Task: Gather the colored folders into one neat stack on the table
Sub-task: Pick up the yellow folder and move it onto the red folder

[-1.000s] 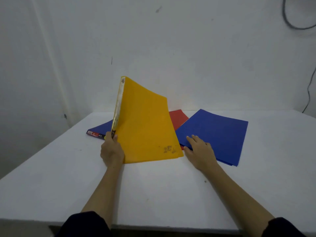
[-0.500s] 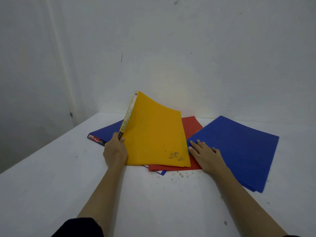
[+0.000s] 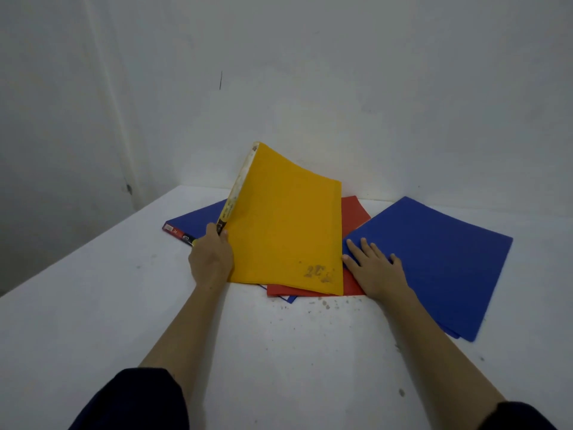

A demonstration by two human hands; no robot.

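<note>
My left hand (image 3: 211,259) grips the spine of a yellow folder (image 3: 285,225) and holds it tilted up, its near edge resting on the pile. Under it lies a red folder (image 3: 355,212), and under that a dark blue folder (image 3: 198,217) with a labelled spine pointing left. A second blue folder (image 3: 440,262) lies flat to the right, partly over the red one. My right hand (image 3: 376,270) rests flat, fingers spread, on that blue folder's near left corner.
The white table (image 3: 124,305) carries small dirt specks in front of the pile. White walls meet in a corner just behind the folders. The table's left edge runs diagonally at the left.
The yellow folder has tipped lower toward the pile. The view has come closer, showing the red folder's near edge. My right hand stays on the blue folder.
</note>
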